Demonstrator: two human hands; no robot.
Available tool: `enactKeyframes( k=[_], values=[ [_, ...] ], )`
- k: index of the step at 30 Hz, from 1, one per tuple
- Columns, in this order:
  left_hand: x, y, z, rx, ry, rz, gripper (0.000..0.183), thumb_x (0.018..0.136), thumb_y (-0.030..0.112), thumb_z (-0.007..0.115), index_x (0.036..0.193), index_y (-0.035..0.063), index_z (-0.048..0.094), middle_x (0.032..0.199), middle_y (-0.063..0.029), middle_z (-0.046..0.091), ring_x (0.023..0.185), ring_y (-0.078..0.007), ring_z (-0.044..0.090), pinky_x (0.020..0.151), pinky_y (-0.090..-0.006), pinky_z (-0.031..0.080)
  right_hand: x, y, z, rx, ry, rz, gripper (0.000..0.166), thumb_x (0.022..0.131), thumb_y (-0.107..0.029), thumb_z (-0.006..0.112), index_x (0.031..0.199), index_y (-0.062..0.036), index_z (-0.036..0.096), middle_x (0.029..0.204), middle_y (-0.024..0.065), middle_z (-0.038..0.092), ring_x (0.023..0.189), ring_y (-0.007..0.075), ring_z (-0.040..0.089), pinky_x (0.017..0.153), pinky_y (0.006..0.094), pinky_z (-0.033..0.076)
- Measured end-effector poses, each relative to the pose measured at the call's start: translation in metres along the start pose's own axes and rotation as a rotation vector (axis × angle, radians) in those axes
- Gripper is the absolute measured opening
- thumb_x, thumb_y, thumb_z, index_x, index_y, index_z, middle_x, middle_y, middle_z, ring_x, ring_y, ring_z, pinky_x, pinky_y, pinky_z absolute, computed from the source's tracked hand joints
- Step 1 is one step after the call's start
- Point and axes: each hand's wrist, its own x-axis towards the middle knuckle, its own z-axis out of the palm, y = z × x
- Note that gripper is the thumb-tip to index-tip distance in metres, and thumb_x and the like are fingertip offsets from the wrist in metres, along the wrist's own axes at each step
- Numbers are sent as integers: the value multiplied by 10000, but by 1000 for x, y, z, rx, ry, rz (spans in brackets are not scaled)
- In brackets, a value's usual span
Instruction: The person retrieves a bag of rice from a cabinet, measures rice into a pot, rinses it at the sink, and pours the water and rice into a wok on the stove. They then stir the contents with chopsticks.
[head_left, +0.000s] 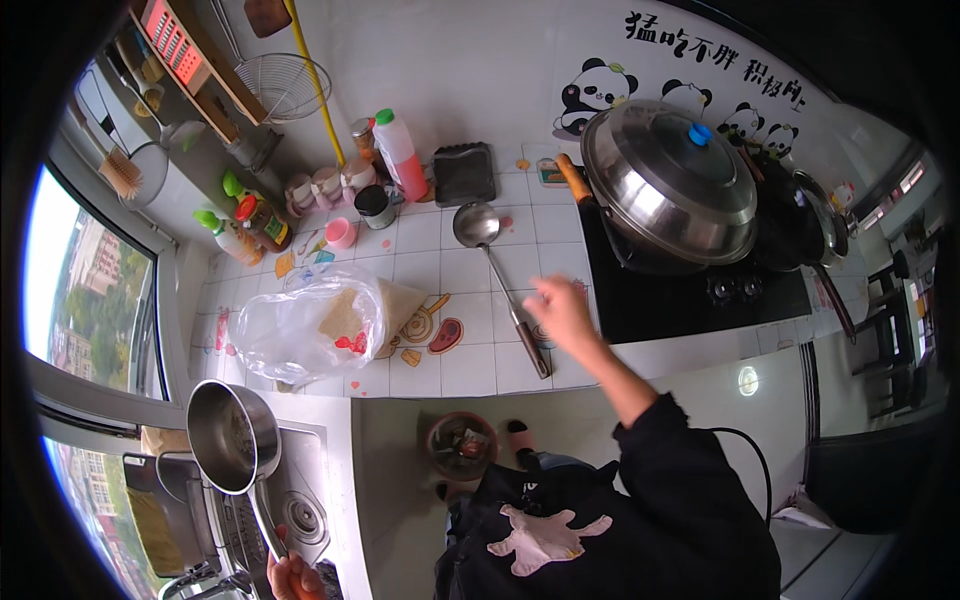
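My left hand (292, 576) grips the handle of a metal saucepan (232, 439), held over the sink (304, 457) at the lower left. Some wet or grainy residue shows inside the pan. My right hand (561, 313) is above the tiled counter, beside a metal ladle (504, 281) with a brown handle; a gap shows between hand and ladle. The right fingers look curled but are blurred, and I cannot tell whether they hold anything. A clear plastic bag (300, 334) with a tan packet inside lies on the counter to the left of the ladle.
A large lidded wok (667, 187) stands on the black stove (697, 307), with a dark pan (795, 217) beside it. Bottles, jars and a pink cup (340, 233) line the counter's back. A waste bin (461, 446) stands on the floor. The faucet (202, 581) is near the left hand.
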Motion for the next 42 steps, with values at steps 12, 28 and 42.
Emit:
enactKeyframes(
  k=[12,28,42],
  values=[
    [-9,-29,-8,-1037,-242,-488,473,929,102,410,1361,-64,310,722,-72,477,477,-128,391,420,-230,396,234,106,-252,-825,57,34,468,725,-403,707,881,34,644,928,237,632,906,399,594,773,462,474],
    [-12,-73,-57,-952,-93,-496,416,859,69,466,1252,-61,427,687,-29,447,425,-81,380,360,-175,335,240,-95,-268,-500,47,-277,355,790,-291,690,979,7,656,783,60,630,737,125,578,690,263,446],
    [-36,-157,-177,-797,-123,-548,421,783,8,525,1193,-76,476,631,-60,501,417,-124,463,403,-203,370,77,-425,-53,-251,-269,-879,287,834,-194,669,1043,-9,601,859,-7,550,765,69,484,714,201,410]
  ],
)
